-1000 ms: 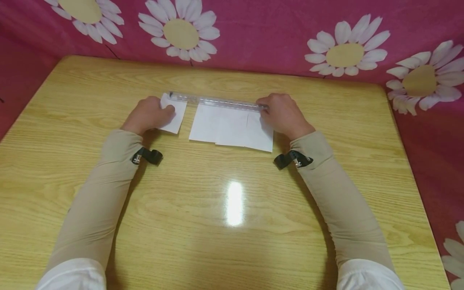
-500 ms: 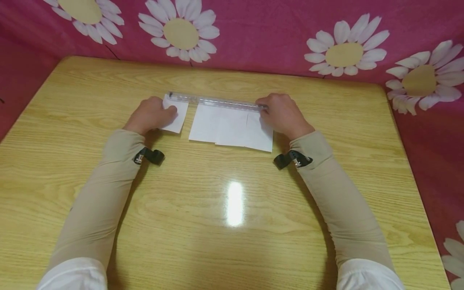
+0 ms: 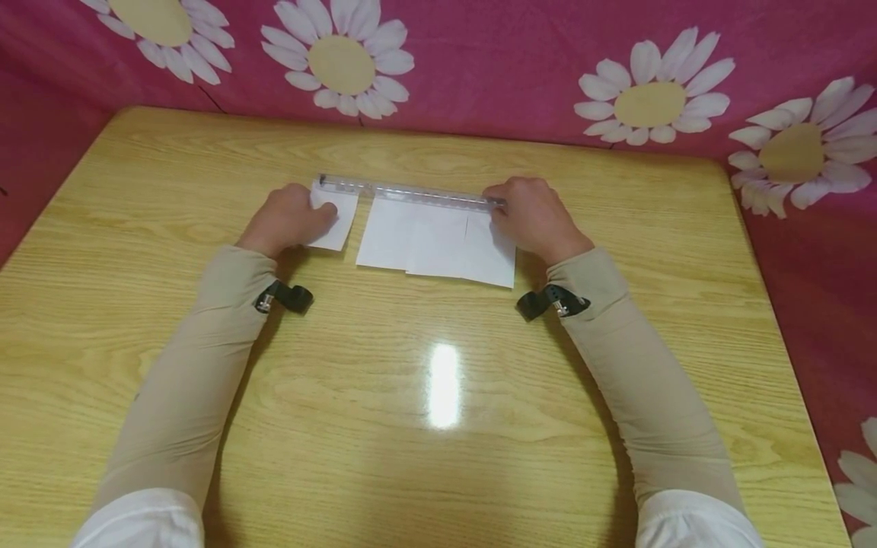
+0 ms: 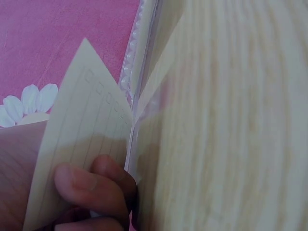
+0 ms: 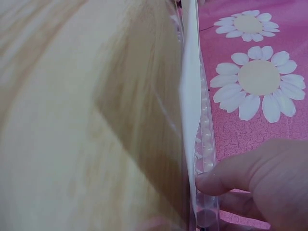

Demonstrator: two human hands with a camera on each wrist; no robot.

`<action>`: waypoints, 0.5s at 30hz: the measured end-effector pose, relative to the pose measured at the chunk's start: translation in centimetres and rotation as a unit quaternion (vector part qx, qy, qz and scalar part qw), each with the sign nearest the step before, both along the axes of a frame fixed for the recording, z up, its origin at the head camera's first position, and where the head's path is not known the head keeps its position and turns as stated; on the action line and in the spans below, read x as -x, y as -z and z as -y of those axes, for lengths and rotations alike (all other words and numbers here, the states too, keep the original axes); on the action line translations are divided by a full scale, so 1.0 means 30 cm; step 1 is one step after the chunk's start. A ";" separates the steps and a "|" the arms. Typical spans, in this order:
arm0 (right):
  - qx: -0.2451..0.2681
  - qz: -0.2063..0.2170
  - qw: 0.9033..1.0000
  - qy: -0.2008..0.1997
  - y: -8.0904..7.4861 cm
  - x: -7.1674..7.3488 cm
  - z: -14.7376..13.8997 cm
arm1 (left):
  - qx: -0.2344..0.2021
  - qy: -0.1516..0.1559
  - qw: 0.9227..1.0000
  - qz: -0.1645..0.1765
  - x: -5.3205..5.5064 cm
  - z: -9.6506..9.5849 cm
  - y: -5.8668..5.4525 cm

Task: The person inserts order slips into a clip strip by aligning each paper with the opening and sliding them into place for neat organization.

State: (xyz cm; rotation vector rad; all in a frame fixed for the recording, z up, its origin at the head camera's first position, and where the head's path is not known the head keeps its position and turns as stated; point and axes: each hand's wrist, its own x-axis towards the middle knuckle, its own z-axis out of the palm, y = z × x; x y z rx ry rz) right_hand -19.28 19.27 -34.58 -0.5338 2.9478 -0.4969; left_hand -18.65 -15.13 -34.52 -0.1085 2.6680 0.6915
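My left hand [image 3: 284, 219] pinches a small white paper slip [image 3: 339, 227]; in the left wrist view this paper slip [image 4: 84, 122] shows faint printed lines and small boxes on one face. Its top edge lies at the left end of a long clear plastic strip [image 3: 418, 192]. The right hand [image 3: 539, 219] grips that strip at its right end, and the thumb presses on the bumpy clear strip [image 5: 206, 154] in the right wrist view. Between the hands, several white paper slips [image 3: 438, 242] lie side by side and overlapping along the strip, with a gap beside the held slip.
Beneath everything is a wood-grain table [image 3: 438, 464] with a bright light reflection. A pink cloth backdrop [image 3: 479, 68] with large white flowers stands behind its far edge and along the sides. Black straps [image 3: 291, 297] circle both wrists.
My left hand has shifted slightly right with its paper slip, narrowing the gap to the other slips. The right hand and the clear strip stay almost still.
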 end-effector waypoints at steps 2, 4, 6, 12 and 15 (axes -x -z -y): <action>0.001 -0.001 1.000 0.000 0.000 0.001 0.000 | 0.003 0.005 1.000 -0.004 0.000 -0.001 0.001; 0.001 -0.003 1.000 -0.002 -0.001 0.000 0.001 | 0.009 0.009 1.000 -0.008 0.000 -0.002 0.003; 0.001 -0.006 1.000 -0.004 -0.002 0.000 0.001 | 0.013 0.013 1.000 -0.008 0.001 -0.004 0.004; 0.005 -0.009 1.000 -0.006 0.000 -0.003 0.000 | 0.016 0.018 1.000 -0.004 0.002 -0.009 0.007; 0.009 -0.009 1.000 -0.004 0.003 -0.003 0.000 | 0.015 0.023 1.000 -0.006 0.003 -0.011 0.009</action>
